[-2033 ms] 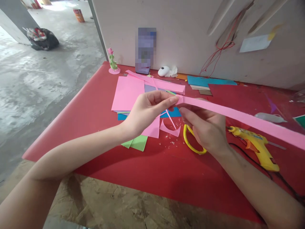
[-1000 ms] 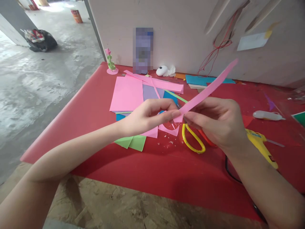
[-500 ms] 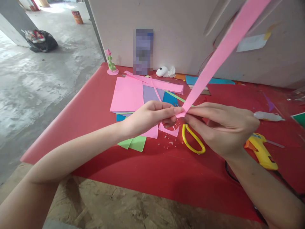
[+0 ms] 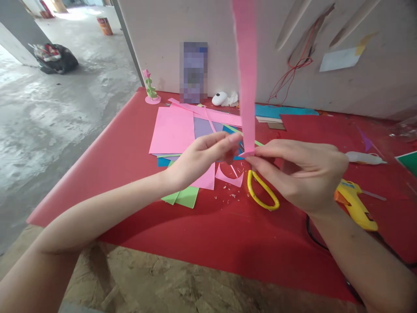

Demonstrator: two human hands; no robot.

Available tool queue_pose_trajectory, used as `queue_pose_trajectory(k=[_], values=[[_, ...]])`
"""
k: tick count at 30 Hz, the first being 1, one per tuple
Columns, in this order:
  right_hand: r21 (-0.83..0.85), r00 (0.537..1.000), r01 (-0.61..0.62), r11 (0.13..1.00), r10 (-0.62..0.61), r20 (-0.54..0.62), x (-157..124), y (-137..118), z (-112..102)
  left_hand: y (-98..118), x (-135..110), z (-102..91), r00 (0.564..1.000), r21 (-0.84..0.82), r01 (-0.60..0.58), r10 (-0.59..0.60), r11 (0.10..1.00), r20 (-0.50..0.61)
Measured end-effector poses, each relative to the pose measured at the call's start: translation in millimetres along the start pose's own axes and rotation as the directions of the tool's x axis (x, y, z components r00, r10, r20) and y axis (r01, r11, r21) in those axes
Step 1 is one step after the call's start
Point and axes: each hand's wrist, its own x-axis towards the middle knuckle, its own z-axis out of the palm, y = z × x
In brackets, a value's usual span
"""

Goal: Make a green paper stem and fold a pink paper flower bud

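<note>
My right hand [image 4: 302, 174] pinches the folded lower end of a long pink paper strip [image 4: 248, 74] between thumb and forefinger. From that fold the strip rises nearly upright, past the top of the view. Just left of the strip is my left hand [image 4: 208, 152], its fingers curled and its thumb laid against the forefinger, with nothing visible in them. A small pointed flap of the strip sticks out toward the left fingertips. Below the hands, the yellow handle of a pair of scissors [image 4: 263, 191] lies on the red tabletop [image 4: 195, 234].
Pink sheets [image 4: 172, 130], green sheets [image 4: 187, 198] and paper scraps lie behind and below my left hand. A yellow glue gun [image 4: 356, 204] with a black cord lies beside my right wrist. At the back left stands a paper flower [image 4: 150, 87]; a pale panel [image 4: 156, 26] rises behind the table.
The strip has swung from leaning right to nearly upright. My left thumb and fingers have let go of its folded end and drawn slightly up and left; my right hand still pinches it.
</note>
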Motion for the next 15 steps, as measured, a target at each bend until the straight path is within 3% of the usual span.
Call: queue_pose_trajectory(k=[3,6,10,15], values=[[0.114,0.981,-0.195,0.974,0.191,0.040,-0.3,0.0,-0.2,2.0,-0.8,-1.7,0.987,0.081,-0.150,0.154,0.985,-0.037],[0.217,0.939,-0.344,0.914,0.333,0.086,-0.2,0.5,0.6,7.6,-3.1,-0.8,0.976,0.237,-0.192,0.210,0.952,-0.056],[0.255,0.925,-0.379,0.890,0.354,0.140,1.3,-0.3,1.6,12.7,-4.2,-0.3,0.983,0.332,-0.145,0.174,0.932,-0.059],[0.337,0.898,-0.435,0.835,0.373,0.234,4.1,-2.0,1.2,10.3,-0.6,-5.8,0.994,0.216,-0.043,0.063,0.975,-0.088]])
